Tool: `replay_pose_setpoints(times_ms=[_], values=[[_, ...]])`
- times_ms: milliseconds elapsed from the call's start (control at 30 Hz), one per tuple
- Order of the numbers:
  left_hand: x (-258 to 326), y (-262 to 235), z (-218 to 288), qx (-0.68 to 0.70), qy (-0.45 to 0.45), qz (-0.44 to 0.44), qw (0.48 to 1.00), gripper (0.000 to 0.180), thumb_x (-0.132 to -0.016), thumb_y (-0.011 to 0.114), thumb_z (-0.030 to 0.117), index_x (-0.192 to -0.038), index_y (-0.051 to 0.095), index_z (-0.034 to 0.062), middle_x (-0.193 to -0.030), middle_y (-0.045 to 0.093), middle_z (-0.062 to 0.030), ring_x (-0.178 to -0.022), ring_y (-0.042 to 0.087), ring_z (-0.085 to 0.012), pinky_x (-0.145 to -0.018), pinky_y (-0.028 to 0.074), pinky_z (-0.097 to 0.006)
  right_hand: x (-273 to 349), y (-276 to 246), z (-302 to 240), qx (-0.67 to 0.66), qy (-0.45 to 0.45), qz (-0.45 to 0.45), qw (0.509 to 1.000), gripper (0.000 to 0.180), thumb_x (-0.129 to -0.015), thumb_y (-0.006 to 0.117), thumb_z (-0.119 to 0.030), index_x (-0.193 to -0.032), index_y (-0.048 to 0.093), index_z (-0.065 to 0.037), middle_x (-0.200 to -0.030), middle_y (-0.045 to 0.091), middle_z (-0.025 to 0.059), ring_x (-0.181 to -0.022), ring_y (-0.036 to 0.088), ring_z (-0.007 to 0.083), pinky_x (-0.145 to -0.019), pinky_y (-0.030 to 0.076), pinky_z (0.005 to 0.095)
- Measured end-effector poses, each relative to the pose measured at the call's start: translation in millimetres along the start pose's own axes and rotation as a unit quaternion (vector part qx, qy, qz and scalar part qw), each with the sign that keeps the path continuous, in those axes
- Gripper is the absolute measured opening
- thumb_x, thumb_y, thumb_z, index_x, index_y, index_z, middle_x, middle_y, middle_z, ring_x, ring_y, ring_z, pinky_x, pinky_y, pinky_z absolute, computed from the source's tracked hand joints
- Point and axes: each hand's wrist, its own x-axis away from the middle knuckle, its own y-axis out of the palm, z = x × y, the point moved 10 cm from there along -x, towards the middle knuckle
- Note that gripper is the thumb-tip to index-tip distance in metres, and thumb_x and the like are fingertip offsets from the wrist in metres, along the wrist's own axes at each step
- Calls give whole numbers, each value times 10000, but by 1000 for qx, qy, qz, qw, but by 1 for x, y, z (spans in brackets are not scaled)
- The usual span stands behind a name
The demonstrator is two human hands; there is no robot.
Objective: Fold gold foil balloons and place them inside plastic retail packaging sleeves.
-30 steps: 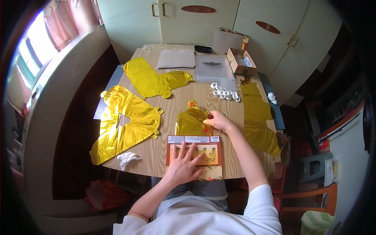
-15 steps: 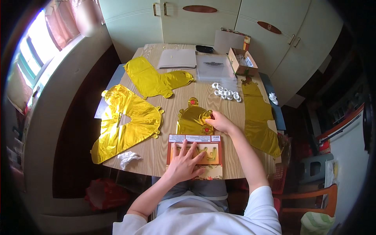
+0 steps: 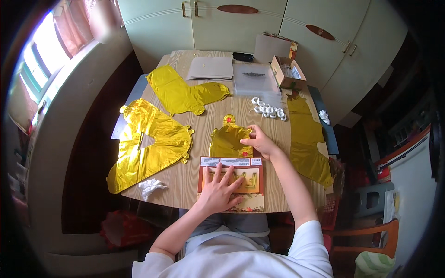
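A folded gold foil balloon [image 3: 226, 142] with small tabs and red spots lies in front of me, near the middle of the table. Its right edge is between the thumb and fingers of my right hand [image 3: 263, 143]. The near end of the foil meets a printed card [image 3: 254, 202], orange and brown with a white strip along its far edge. My left hand [image 3: 218, 187] rests flat on that card with its fingers spread, covering part of the raised gold shapes in its middle.
More gold foil balloons lie flat: one at left [image 3: 171, 148], another farther back [image 3: 169, 92], a third at right [image 3: 303, 134]. White ribbon rolls [image 3: 269, 110], a clear plastic sleeve [image 3: 255, 79], a paper stack [image 3: 211, 68], an open box [image 3: 288, 73] and crumpled tissue [image 3: 151, 187] surround them.
My right hand has shifted slightly away from me along the foil's edge, and the crumpled foil by its fingers looks flatter. My left hand stays on the card.
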Motion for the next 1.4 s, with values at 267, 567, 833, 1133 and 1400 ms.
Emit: replay_pose_setpoints(times_ms=[267, 567, 833, 1133, 1400], values=[[0, 0, -1, -2, -3, 0, 1000, 620, -874, 511, 607, -1394, 496, 271, -1511, 348, -185, -1384, 270, -498, -1054, 155, -741, 4, 14, 2, 160, 38, -97, 982, 292, -887, 669, -67, -1149, 603, 42, -1043, 679, 77, -948, 625, 120, -832, 506, 277], [0, 0, 0, -6, -3, -1, 1000, 621, -876, 520, 605, -1397, 494, 267, -1510, 340, -196, -1388, 260, -500, -1054, 156, -732, 43, 25, -11, 227, -87, -98, 965, 156, -961, 607, -134, -1038, 617, 1, -897, 645, 7, -821, 566, 66, -743, 480, 255], [-1, 0, 0, -1, -1, 3, 1000, 621, -873, 532, 603, -1392, 496, 264, -1508, 341, -199, -1384, 261, -509, -1058, 144, -734, 34, 12, 9, 170, -95, -65, 979, 210, -979, 552, -134, -1095, 618, 28, -971, 700, 83, -899, 627, 123, -815, 491, 289], [-4, 3, -3, 5, 0, -3, 1000, 624, -867, 546, 602, -1392, 493, 270, -1508, 340, -196, -1376, 260, -525, -1063, 150, -728, 27, 14, 14, 135, -76, -71, 985, 209, -976, 550, -102, -1122, 618, 32, -1012, 697, 61, -925, 623, 119, -850, 494, 274], [-3, 4, -4, -2, -5, -10, 1000, 612, -871, 535, 596, -1387, 500, 271, -1515, 333, -190, -1398, 230, -506, -1067, 144, -726, 63, 39, -23, 303, -246, -57, 919, 206, -931, 631, -154, -1088, 652, -23, -977, 727, 97, -866, 706, 195, -746, 533, 304]])
